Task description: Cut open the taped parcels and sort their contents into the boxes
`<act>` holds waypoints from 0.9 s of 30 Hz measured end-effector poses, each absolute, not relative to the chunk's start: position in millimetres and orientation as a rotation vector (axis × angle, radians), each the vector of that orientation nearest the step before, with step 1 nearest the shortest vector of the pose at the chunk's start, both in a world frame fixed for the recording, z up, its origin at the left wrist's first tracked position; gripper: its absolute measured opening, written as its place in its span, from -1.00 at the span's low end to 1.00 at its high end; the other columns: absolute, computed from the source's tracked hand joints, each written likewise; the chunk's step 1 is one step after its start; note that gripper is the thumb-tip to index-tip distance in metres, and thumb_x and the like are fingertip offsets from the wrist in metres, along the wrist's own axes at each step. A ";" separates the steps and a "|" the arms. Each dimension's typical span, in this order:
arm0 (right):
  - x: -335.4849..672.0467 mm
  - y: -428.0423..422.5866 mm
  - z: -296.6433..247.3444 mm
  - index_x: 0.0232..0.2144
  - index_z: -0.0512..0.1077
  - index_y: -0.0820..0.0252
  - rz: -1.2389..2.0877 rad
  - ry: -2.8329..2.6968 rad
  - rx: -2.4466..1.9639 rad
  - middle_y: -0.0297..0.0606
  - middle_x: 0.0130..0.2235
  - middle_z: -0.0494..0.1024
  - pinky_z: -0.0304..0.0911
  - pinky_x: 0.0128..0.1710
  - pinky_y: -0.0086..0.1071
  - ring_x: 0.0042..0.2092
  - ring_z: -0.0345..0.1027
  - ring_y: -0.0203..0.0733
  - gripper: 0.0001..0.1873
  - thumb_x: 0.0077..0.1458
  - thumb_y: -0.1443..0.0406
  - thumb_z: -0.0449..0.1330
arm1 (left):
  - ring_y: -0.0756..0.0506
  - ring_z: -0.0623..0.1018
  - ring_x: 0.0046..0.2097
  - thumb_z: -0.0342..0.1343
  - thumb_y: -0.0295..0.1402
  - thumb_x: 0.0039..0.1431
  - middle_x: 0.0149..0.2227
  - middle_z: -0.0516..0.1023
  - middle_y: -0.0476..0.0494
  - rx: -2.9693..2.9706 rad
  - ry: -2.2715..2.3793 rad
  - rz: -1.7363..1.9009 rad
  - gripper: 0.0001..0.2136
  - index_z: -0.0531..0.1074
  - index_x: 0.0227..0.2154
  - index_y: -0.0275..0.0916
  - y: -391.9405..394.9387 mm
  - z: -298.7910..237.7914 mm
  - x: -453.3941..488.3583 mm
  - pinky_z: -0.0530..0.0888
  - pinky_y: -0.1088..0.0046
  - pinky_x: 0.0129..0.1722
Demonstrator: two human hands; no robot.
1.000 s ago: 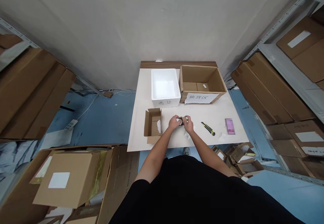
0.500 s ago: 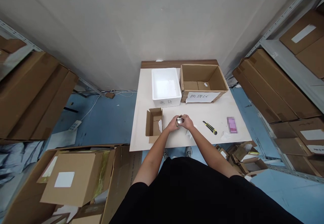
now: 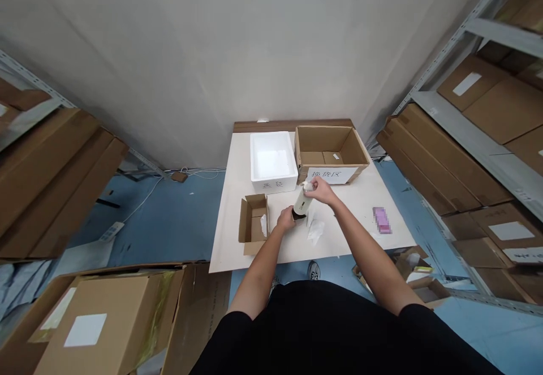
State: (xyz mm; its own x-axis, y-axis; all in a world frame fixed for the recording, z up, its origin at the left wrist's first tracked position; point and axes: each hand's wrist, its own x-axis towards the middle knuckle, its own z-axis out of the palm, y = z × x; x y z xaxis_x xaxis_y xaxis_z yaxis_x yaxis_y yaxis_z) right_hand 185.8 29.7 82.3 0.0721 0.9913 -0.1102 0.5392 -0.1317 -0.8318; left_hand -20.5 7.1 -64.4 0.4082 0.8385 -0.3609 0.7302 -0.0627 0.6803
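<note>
My right hand [image 3: 321,190] is closed round the top of a pale cylindrical bottle [image 3: 302,203] with a small dark mark on its side. Some whitish wrapping shows at the bottle's upper end. My left hand [image 3: 287,218] grips a dark open-topped box [image 3: 298,215], and the bottle's lower end stands in its mouth, tilted. Crumpled white tissue [image 3: 315,231] lies on the table just right of the box. To the left, near my left hand, stands an open brown carton [image 3: 254,223] with a white scrap inside.
At the back of the table [image 3: 229,216] are a white foam box [image 3: 274,185] and a large labelled carton [image 3: 356,149]. A blurred pink item [image 3: 382,220] lies at right. Shelves of cartons [image 3: 445,166] flank both sides; a big carton [image 3: 182,307] stands lower left.
My right hand has risen with the bottle, which now shows well above the box in my left hand. The yellow-black utility knife is no longer visible. The view has shifted slightly.
</note>
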 end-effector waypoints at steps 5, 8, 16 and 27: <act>208.4 40.1 165.1 -0.28 0.39 0.12 0.948 -1.514 -1.503 -0.41 -0.36 0.51 0.26 -0.34 -0.37 -0.35 0.34 -0.22 -0.51 -0.22 0.09 0.47 | -0.60 0.07 0.52 0.63 -0.41 -0.49 0.52 0.11 -0.49 1.822 1.403 -0.013 0.26 0.21 0.43 -0.12 22.8 -8.6 -35.3 0.21 -0.14 0.40; 210.4 40.2 185.5 -0.29 0.44 0.14 0.865 -1.534 -1.448 -0.37 -0.33 0.52 0.31 -0.32 -0.35 -0.32 0.38 -0.20 -0.51 -0.21 0.05 0.49 | -0.43 0.40 0.38 0.55 -0.15 -0.12 0.39 0.36 -0.47 1.654 1.190 0.316 0.06 0.19 0.46 -0.15 30.2 51.0 -41.0 0.36 -0.01 0.33; 196.6 32.2 189.1 -0.05 0.53 0.13 0.924 -1.443 -1.275 -0.24 -0.14 0.60 0.48 -0.09 -0.15 -0.16 0.50 -0.07 -0.38 -0.07 -0.06 0.49 | -0.24 0.59 0.08 0.60 -0.16 -0.14 0.18 0.55 -0.26 1.611 1.086 1.128 0.13 0.15 0.49 -0.05 32.8 167.1 11.3 0.52 0.19 0.13; 166.1 -16.4 153.8 0.58 -0.30 -0.07 1.220 -1.284 -1.095 -0.10 0.09 0.63 0.52 0.06 -0.01 0.04 0.58 0.10 0.60 -0.23 0.12 0.64 | -0.23 0.59 0.12 0.55 -0.09 -0.03 0.19 0.52 -0.29 1.477 0.999 1.135 0.22 -0.12 0.56 -0.02 55.0 178.3 -5.4 0.53 0.19 0.15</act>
